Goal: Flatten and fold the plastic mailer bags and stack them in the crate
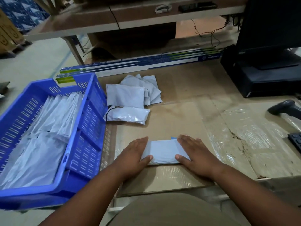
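A folded pale grey mailer bag (162, 151) lies on the cardboard-covered table in front of me. My left hand (136, 152) presses flat on its left end with straight fingers, thumb on top of the bag. My right hand (193, 152) presses flat on its right end the same way. A blue plastic crate (88, 121) stands at the left and holds several folded mailer bags (53, 118) in overlapping rows. A loose pile of unfolded mailer bags (132, 95) lies behind, just right of the crate.
Long flat boxes (146, 62) lie across the back of the table. A black monitor on a box (267, 62) stands at the back right. A barcode scanner (286, 110) and a keyboard corner (295, 141) sit at the right edge.
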{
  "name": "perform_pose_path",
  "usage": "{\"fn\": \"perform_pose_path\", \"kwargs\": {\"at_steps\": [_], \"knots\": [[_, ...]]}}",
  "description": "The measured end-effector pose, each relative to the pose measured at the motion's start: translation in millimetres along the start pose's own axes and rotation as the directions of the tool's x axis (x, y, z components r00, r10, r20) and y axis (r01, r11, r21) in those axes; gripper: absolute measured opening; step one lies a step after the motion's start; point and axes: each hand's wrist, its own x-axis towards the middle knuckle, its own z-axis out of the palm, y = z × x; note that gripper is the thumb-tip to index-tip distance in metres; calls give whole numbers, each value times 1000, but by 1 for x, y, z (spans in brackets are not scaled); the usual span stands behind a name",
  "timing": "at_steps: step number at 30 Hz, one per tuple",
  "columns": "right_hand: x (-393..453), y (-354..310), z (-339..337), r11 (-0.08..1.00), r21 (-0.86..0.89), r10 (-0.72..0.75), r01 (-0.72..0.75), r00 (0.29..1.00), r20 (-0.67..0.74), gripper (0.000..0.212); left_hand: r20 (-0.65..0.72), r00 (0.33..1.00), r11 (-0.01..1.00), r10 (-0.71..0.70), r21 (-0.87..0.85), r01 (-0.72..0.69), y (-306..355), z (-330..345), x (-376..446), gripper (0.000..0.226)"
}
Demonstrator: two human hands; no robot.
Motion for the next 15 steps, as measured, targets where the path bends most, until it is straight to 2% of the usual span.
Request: {"fn": "perform_pose_path", "kwargs": {"at_steps": [2, 5, 6, 8, 12, 15], "knots": [[8, -1, -15, 1000, -21, -18, 19, 1000, 11, 95, 36, 999, 998, -30, 50, 28, 11, -19, 9, 97], [30, -9, -41, 995, -81, -45, 54, 993, 109, 107, 71, 989, 976, -131, 186, 116, 26, -39, 25, 108], [38, -13, -48, 989, -123, -61, 80, 987, 148, 110, 89, 983, 965, -158, 224, 135, 29, -43, 29, 104], [54, -21, -61, 970, -189, -116, 155, 973, 202, 107, 109, 978, 951, -176, 276, 140, 32, -52, 35, 78], [85, -42, -85, 957, -148, -211, 248, 950, 228, 59, 54, 972, 945, -227, 252, 207, 39, -80, 32, 35], [111, -67, -112, 922, -105, -349, 373, 918, 189, 35, -17, 952, 918, -304, 261, 298, 44, -115, 14, 26]]}}
